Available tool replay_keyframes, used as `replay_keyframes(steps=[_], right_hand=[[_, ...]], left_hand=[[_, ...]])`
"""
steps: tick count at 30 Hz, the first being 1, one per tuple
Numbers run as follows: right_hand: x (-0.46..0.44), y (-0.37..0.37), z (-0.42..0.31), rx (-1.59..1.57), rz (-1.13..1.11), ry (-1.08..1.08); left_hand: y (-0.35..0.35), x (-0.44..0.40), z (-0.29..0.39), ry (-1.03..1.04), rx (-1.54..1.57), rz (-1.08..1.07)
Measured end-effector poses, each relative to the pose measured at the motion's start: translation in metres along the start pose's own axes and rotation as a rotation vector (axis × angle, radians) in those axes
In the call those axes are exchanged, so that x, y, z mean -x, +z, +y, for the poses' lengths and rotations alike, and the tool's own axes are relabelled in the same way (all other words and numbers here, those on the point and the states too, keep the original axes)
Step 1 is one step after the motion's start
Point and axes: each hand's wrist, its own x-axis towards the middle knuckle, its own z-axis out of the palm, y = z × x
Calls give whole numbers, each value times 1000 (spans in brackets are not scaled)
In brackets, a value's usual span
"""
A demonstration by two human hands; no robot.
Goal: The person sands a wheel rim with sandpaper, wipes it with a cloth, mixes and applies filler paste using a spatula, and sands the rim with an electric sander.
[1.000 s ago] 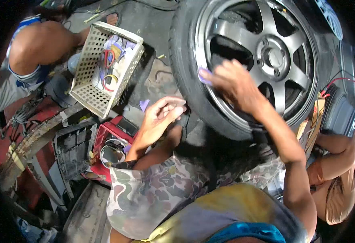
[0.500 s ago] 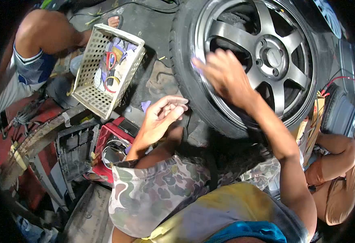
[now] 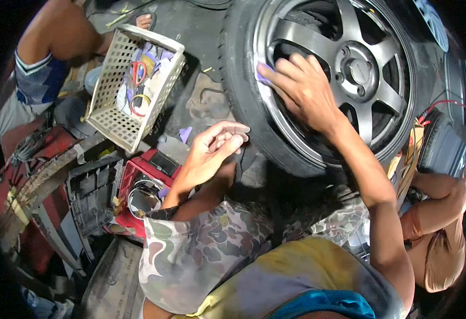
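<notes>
1. the right hand [image 3: 308,94] has its grip pinched on a small purple piece [image 3: 264,73], pressed against the silver rim lip [image 3: 276,116] of a large wheel [image 3: 368,125].
2. this wheel, grey-spoked inside a black tyre [image 3: 242,80], fills the upper middle of the view; its centre cap [image 3: 358,71] shows faint lettering, too small to read.
3. the left hand [image 3: 211,148] has its grip released, fingers loosely curled, by the tyre's lower left edge; i cannot tell whether the fingertips touch it.
4. a cream lattice crate [image 3: 105,87] to the left holds red-handled scissors [image 3: 138,72] among purple and white scraps.
5. a purple scrap [image 3: 185,134] lies on the floor [image 3: 196,26] between crate and left hand, near an open red case [image 3: 133,171].
6. a grey panel [image 3: 110,284] at lower left bears small marks like lettering, illegible.
7. another person's bare knee [image 3: 57,26] is beside the crate; a second wheel [image 3: 441,146] stands at right.
</notes>
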Motion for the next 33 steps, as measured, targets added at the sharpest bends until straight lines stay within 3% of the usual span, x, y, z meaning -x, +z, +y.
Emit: replay_keyframes(steps=[3,5,9,11,14,18,24,26,30,33], right_hand=[[23,3,-18,-138,6,-8],[37,11,-24,-68,31,-5],[-7,20,-25,-93,180,120],[14,24,-41,-85,192,152],[31,16,-53,-49,93,213],[-5,20,-36,9,153,189],[35,20,-47,5,110,217],[0,17,-33,12,67,271],[31,19,-43,-7,134,177],[21,15,-44,-50,81,274]], left_hand=[[0,-6,12,-17,-63,-2],[1,-5,3,74,-110,67],[5,-8,5,53,-133,45],[-1,-3,7,55,-148,67],[-6,-3,2,67,-145,107],[-4,0,2,73,-155,55],[-10,6,-7,29,-110,104],[-3,-2,0,51,-105,79],[-9,-4,6,84,-139,56],[-6,-5,-2,47,-130,50]])
